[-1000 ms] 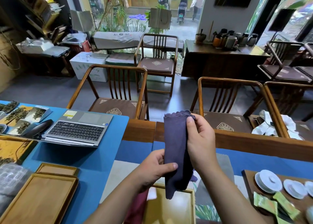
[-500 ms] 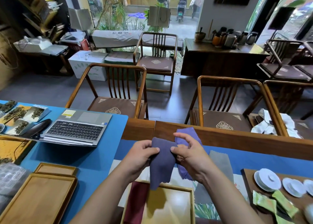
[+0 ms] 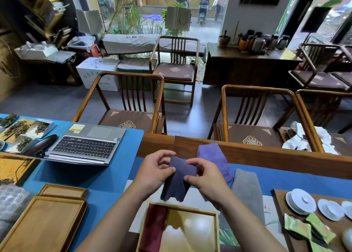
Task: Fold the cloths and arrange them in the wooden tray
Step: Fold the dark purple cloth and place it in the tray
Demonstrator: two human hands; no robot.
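A dark navy cloth (image 3: 178,179), folded narrow, hangs between my hands above the wooden tray (image 3: 216,230). My left hand (image 3: 155,170) pinches its upper left edge and my right hand (image 3: 202,177) pinches its upper right side. A folded maroon cloth (image 3: 154,227) lies along the tray's left side. A purple cloth (image 3: 214,158) lies on the table behind my right hand, and a grey cloth (image 3: 247,190) lies to its right.
An open laptop (image 3: 85,145) sits on the blue mat at left, with two larger wooden trays (image 3: 43,221) in front of it. White saucers (image 3: 301,201) and green packets (image 3: 308,230) rest on a board at right. Wooden chairs (image 3: 129,103) stand beyond the table.
The navy cloth has come down from upright in front of me to just above the tray. Both hands moved to its top edge and now pinch it side by side.
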